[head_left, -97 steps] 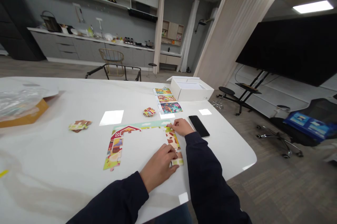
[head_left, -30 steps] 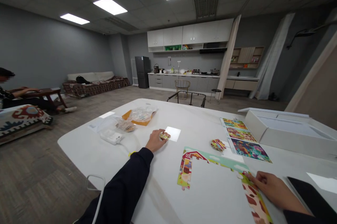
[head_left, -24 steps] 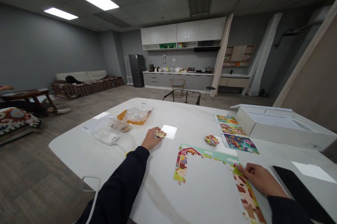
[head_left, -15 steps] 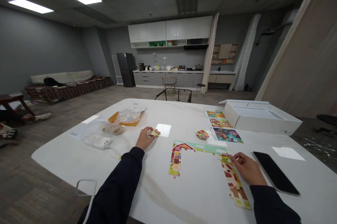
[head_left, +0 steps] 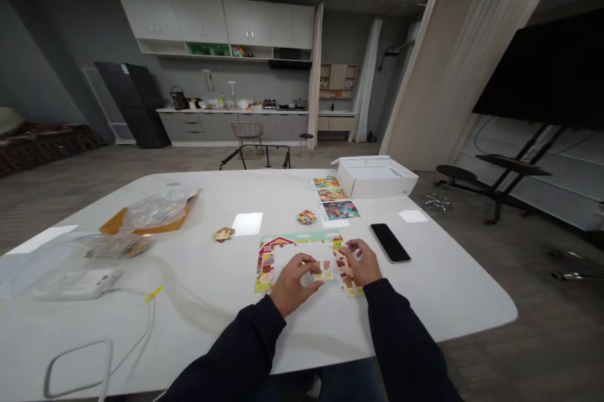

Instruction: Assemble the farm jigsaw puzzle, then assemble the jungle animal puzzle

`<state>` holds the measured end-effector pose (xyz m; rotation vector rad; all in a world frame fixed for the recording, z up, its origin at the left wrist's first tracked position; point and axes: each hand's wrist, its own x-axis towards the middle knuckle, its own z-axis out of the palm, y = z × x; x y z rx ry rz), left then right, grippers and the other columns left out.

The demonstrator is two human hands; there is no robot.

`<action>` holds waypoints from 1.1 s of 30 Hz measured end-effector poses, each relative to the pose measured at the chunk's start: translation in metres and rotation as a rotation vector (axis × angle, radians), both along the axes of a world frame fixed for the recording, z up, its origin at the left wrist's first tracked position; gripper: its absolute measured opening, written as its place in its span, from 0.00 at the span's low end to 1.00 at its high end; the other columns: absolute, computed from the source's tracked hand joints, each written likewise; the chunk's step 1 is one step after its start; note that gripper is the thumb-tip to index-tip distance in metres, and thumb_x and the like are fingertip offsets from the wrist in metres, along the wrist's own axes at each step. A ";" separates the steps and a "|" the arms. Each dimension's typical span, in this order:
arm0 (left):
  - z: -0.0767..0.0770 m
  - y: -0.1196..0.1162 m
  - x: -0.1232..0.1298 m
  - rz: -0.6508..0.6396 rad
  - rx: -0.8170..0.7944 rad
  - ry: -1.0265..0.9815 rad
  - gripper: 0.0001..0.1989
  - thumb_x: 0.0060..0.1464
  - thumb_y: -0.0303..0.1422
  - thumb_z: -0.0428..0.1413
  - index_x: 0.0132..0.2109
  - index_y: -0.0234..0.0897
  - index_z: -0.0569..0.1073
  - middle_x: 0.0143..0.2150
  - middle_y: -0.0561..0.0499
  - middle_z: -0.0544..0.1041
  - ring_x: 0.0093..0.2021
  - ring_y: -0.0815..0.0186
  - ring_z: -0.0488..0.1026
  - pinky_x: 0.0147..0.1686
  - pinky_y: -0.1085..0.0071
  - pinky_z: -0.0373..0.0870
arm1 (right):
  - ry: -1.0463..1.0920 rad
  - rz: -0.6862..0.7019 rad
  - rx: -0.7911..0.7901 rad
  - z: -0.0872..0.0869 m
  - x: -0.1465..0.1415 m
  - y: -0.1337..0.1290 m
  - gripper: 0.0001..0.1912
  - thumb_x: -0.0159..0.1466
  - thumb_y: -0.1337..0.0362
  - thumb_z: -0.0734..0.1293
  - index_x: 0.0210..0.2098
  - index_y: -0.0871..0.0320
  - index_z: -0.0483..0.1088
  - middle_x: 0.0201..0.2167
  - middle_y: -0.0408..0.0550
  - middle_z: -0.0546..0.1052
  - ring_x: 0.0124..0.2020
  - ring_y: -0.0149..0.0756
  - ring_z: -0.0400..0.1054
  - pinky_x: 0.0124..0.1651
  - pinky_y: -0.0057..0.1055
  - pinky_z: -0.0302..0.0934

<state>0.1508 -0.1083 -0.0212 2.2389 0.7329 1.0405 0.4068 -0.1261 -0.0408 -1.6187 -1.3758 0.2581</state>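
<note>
A puzzle border point(head_left: 302, 236) with a red barn at its upper left lies on the white table, joined along the top and both sides. My left hand point(head_left: 296, 282) pinches a small puzzle piece point(head_left: 324, 270) inside the border, near its right side. On the right column of cow-patterned pieces point(head_left: 346, 271) rests my right hand point(head_left: 363, 262), fingers bent and thumb near the index finger; whether it grips a piece is hidden. One small pile of pieces point(head_left: 223, 234) sits to the left, another point(head_left: 306, 217) above the border.
Picture sheets point(head_left: 340, 209) lie before an open white box point(head_left: 377, 178). A black phone point(head_left: 390, 243) is right of my right hand. Plastic bags point(head_left: 155, 210), a white device point(head_left: 89, 284) and a cable point(head_left: 150, 320) occupy the table's left side.
The view has turned right. My left hand has moved from the left pile to inside the border, carrying a piece. My right hand has shifted down along the right column.
</note>
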 end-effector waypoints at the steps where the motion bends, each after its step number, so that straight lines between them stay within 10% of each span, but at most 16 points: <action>1: -0.001 -0.006 0.010 -0.010 -0.012 0.019 0.11 0.53 0.29 0.66 0.45 0.42 0.80 0.48 0.46 0.75 0.49 0.59 0.74 0.53 0.60 0.74 | -0.004 0.004 0.003 -0.001 0.000 -0.001 0.16 0.65 0.50 0.64 0.39 0.57 0.72 0.36 0.51 0.78 0.38 0.42 0.72 0.42 0.37 0.64; 15: -0.020 -0.023 0.032 -0.074 0.105 0.280 0.13 0.56 0.36 0.66 0.49 0.48 0.82 0.46 0.46 0.74 0.47 0.56 0.71 0.49 0.56 0.72 | -0.121 0.202 0.001 -0.013 0.003 -0.039 0.14 0.56 0.68 0.71 0.42 0.52 0.77 0.43 0.49 0.82 0.49 0.49 0.73 0.57 0.48 0.65; 27: -0.004 -0.039 0.032 -0.085 0.174 0.343 0.16 0.59 0.30 0.58 0.54 0.43 0.75 0.56 0.43 0.73 0.55 0.51 0.69 0.52 0.53 0.70 | -0.126 0.206 0.014 -0.013 0.002 -0.039 0.13 0.57 0.68 0.72 0.42 0.52 0.77 0.44 0.48 0.82 0.50 0.49 0.73 0.57 0.47 0.65; 33: -0.003 0.037 -0.041 0.316 0.200 0.161 0.13 0.62 0.32 0.54 0.54 0.42 0.72 0.53 0.45 0.76 0.56 0.55 0.71 0.60 0.57 0.67 | -0.112 0.116 0.042 -0.016 0.002 -0.039 0.13 0.64 0.57 0.68 0.46 0.54 0.75 0.47 0.54 0.79 0.51 0.49 0.72 0.56 0.47 0.66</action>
